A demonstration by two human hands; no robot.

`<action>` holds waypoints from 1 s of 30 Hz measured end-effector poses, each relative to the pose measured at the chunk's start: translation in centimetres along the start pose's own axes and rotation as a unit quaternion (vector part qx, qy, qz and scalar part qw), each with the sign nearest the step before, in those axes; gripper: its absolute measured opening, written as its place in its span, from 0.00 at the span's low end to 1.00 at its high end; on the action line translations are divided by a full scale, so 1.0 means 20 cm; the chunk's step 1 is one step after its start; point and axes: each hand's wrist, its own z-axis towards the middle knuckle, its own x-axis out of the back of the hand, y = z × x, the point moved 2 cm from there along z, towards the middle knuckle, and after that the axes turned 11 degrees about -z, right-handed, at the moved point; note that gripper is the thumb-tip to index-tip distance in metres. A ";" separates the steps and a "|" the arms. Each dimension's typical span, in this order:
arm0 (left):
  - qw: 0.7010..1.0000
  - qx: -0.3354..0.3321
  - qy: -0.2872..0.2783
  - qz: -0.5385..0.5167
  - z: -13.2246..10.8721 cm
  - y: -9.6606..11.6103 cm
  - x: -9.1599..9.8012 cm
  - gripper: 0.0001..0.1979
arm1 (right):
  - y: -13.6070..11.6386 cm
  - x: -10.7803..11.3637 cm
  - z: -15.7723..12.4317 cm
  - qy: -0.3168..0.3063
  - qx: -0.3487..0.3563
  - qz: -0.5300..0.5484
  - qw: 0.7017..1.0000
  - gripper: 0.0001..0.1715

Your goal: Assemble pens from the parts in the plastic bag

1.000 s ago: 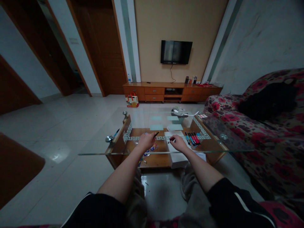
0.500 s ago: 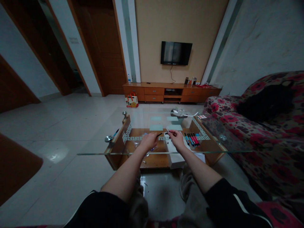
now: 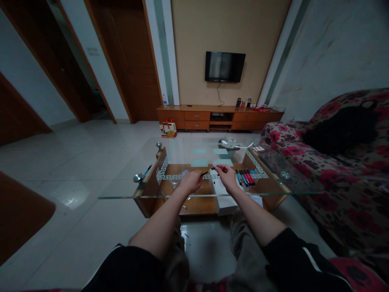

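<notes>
Over the glass coffee table [image 3: 121, 197], my left hand [image 3: 192, 181] is closed around a slim black pen [image 3: 204, 173], its tip pointing right. My right hand [image 3: 226, 175] pinches a small black piece, perhaps a pen cap [image 3: 213, 168], facing the pen across a narrow gap. Just right of that hand lies a row of blue, black and red pens [image 3: 245, 177]. Beneath the right hand is a white box [image 3: 226, 205], seen partly through the glass, with small dark bits near it.
Clear plastic wrapping [image 3: 175, 183] lies left of the box. One blue-black pen [image 3: 147, 171] rests at the table's left side. Toward the far right are a bowl-like container [image 3: 229, 144] and a small card [image 3: 258, 149]. A flowered sofa [image 3: 343, 190] stands along the right.
The small black piece in my right hand now sticks out further to the left, toward the pen. My left hand has barely moved and keeps its grip.
</notes>
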 end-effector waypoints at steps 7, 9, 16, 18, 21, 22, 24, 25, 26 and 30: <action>1.000 -0.002 -0.005 -0.003 -0.02 -0.02 0.01 0.17 | -0.01 -0.05 -0.04 -0.042 0.044 -0.049 0.997 0.18; 1.000 -0.003 -0.005 -0.004 -0.02 -0.02 0.01 0.16 | 0.00 -0.05 -0.05 -0.048 0.046 -0.055 0.996 0.18; 1.000 -0.024 0.003 -0.010 0.00 -0.01 -0.01 0.14 | 0.03 0.00 -0.04 -0.058 0.011 -0.009 0.998 0.20; 0.999 -0.038 0.009 -0.015 0.01 -0.01 -0.01 0.14 | 0.03 0.00 -0.04 -0.062 0.006 0.001 0.998 0.21; 0.998 -0.060 0.016 -0.024 0.01 -0.02 -0.01 0.14 | 0.01 0.00 -0.05 -0.077 0.009 -0.005 0.997 0.21; 0.997 -0.067 0.017 -0.028 0.01 -0.02 -0.01 0.14 | 0.01 -0.01 -0.05 -0.082 0.011 -0.008 0.997 0.21; 0.996 -0.079 0.017 -0.035 0.01 -0.03 -0.02 0.13 | 0.00 -0.02 -0.06 -0.093 0.015 -0.008 0.996 0.21; 0.996 -0.085 0.017 -0.038 0.01 -0.03 -0.02 0.13 | 0.00 -0.03 -0.06 -0.095 0.017 -0.006 0.995 0.21; 0.995 -0.089 0.017 -0.041 0.01 -0.03 -0.02 0.13 | -0.01 -0.04 -0.06 -0.095 0.019 -0.003 0.995 0.21; 0.992 -0.109 0.024 -0.061 0.01 -0.04 -0.02 0.13 | -0.01 -0.06 -0.07 -0.098 0.019 0.010 0.995 0.21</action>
